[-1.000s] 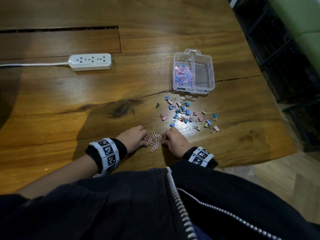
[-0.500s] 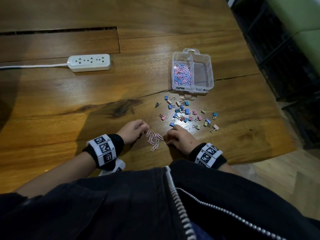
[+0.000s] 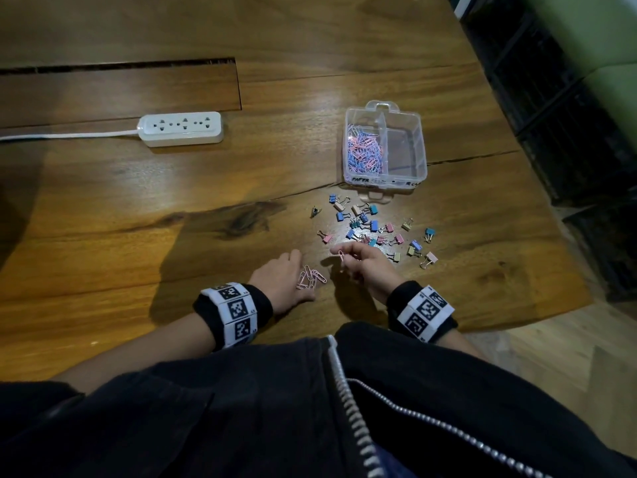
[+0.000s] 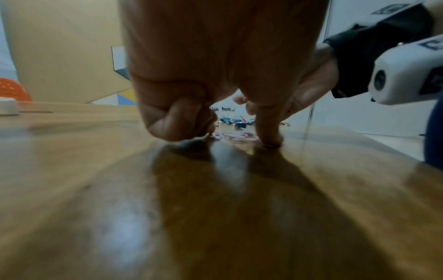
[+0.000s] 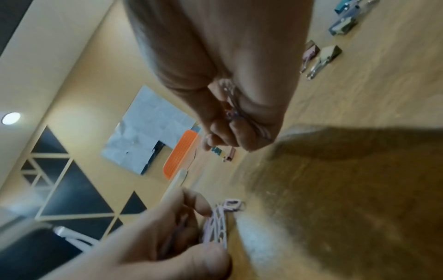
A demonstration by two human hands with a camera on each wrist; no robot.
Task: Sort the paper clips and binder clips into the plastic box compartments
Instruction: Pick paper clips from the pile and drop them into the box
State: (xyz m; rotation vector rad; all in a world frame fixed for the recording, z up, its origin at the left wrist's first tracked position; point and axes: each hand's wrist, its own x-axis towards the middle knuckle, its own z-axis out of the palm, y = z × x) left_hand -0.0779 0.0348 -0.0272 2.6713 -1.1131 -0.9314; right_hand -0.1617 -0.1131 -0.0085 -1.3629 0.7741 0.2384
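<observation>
Wooden table. Left hand down beside loose pink paper clips, fingers curled, hold uncertain. Right hand raised — pinching one paper clip. Binder clips unsorted. Next — carry to plastic box, left compartment.

Clear plastic box, open, left compartment heaped with pink and blue paper clips. Binder clips scattered just before it; pink loose clips nearer, one more pinched aloft.
</observation>
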